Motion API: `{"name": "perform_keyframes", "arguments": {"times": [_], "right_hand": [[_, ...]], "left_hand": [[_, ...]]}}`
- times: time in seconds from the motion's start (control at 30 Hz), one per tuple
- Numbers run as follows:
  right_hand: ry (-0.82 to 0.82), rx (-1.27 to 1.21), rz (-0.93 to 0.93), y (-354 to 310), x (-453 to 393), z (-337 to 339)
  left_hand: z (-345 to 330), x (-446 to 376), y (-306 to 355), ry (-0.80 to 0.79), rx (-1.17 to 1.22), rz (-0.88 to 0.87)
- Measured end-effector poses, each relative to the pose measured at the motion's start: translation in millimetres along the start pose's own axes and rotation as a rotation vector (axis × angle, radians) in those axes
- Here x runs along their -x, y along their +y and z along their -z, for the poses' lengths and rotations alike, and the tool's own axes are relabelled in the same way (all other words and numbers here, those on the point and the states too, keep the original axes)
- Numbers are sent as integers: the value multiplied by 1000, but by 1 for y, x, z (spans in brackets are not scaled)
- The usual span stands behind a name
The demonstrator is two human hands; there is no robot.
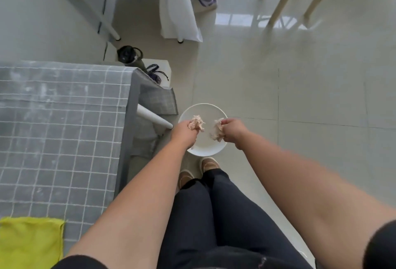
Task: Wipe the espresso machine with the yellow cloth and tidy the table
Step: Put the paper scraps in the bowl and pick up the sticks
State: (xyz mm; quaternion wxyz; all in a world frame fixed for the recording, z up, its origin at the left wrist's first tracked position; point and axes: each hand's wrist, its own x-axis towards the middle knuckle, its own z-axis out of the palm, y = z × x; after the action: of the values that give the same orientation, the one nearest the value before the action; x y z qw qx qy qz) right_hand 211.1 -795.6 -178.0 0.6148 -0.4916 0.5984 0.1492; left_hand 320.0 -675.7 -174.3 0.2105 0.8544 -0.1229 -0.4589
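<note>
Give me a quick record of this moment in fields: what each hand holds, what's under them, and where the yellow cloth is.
left hand: closed on a crumpled pinkish tissue wad
right hand: closed on a second crumpled wad
below the hands: white round bin on the floor, beside the table leg
yellow cloth: lying on the grey checked tablecloth, untouched
espresso machine: not in view

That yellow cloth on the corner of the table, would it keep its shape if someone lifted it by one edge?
Probably not. The yellow cloth lies flat on the checked tablecloth with a frayed, wavy edge, so it looks soft and would likely droop. It seems thin, so likely light. Pushed, it would probably bunch up rather than slide, since fabric rests on fabric.
</note>
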Motion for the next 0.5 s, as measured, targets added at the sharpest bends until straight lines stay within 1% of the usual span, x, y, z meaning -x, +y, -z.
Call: {"name": "perform_keyframes", "arguments": {"times": [0.07, 0.13, 0.2, 0.3, 0.37, 0.5], "right_hand": [[-31, -75, -24, 2, -11, -3], [-92, -63, -42, 5, -25, -6], [-133, -30, -54, 4, -34, -8], [-85, -59, -85, 2, -41, -8], [-56, -70, -93, 2, -41, -4], [-24, -73, -92, 0, -21, 0]], "left_hand": [[-9, -11, 2, 21, 85, 48], [-18, -22, 4, 29, 184, 126], [-25, -33, 5, 4, 249, 189], [-26, -41, 5, -44, 299, 236], [-22, -41, -1, -28, 307, 253], [0, -19, -7, 13, 377, 196]]}}
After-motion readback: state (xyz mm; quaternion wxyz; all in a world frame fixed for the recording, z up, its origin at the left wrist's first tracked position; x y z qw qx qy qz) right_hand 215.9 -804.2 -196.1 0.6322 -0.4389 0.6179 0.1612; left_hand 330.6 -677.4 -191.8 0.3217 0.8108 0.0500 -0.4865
